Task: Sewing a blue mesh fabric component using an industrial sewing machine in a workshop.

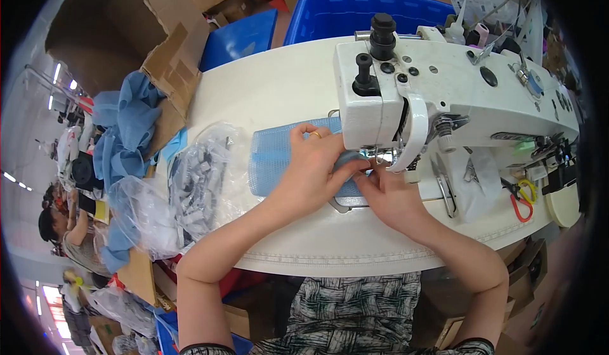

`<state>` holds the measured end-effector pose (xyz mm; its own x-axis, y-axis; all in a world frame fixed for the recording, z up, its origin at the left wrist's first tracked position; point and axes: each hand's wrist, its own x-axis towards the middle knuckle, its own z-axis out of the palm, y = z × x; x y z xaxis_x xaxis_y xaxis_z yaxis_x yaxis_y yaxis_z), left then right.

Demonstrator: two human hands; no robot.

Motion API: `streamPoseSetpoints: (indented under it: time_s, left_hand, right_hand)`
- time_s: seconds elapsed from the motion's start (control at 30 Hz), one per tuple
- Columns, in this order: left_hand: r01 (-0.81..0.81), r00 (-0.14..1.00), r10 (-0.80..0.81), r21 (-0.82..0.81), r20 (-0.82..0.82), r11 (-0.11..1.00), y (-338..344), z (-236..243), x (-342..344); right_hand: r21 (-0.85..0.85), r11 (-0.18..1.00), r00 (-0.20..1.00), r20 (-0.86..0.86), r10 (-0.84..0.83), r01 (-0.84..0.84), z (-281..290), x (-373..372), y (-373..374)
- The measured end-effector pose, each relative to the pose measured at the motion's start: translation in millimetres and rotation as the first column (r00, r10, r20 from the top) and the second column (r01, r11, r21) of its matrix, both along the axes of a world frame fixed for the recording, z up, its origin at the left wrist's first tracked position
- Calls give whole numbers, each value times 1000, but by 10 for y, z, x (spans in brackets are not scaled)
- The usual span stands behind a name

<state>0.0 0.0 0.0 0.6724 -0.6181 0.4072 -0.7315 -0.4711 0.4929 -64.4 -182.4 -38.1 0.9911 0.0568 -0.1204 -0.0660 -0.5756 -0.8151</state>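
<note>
A piece of light-blue mesh fabric (269,163) lies flat on the white sewing table, its right end under the head of a white sewing machine (419,63). My left hand (312,170) rests on the mesh, thumb and fingers closed on a folded grey-blue fabric strip (348,158) beside the presser foot (382,155). My right hand (394,197) is just right of it, fingertips pinched together at the strip's edge in front of the foot. What exactly the right fingertips hold is partly hidden. The needle cannot be made out.
Metal tweezers (445,187) and red-and-yellow-handled scissors (524,199) lie to the right. At the left are a clear plastic bag (202,177) of small grey pieces, blue cloth (127,126) and a cardboard box (171,63). A blue bin (368,3) stands behind the table (279,256).
</note>
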Motion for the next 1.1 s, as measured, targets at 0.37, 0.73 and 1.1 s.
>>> streamPoseSetpoints:
  time_s: [0.37, 0.73, 1.1]
  left_hand:
    - [-153, 984, 163, 121, -73, 981, 40, -66, -12]
    - [-135, 991, 135, -171, -17, 976, -267, -534, 8]
    - [-151, 981, 161, -94, 111, 984, -448, -560, -31]
  right_hand:
    - [-637, 766, 920, 345, 188, 82, -193, -44, 116]
    - [377, 926, 989, 118, -88, 37, -413, -110, -224]
    - [295, 942, 979, 170, 115, -162, -336, -221, -328]
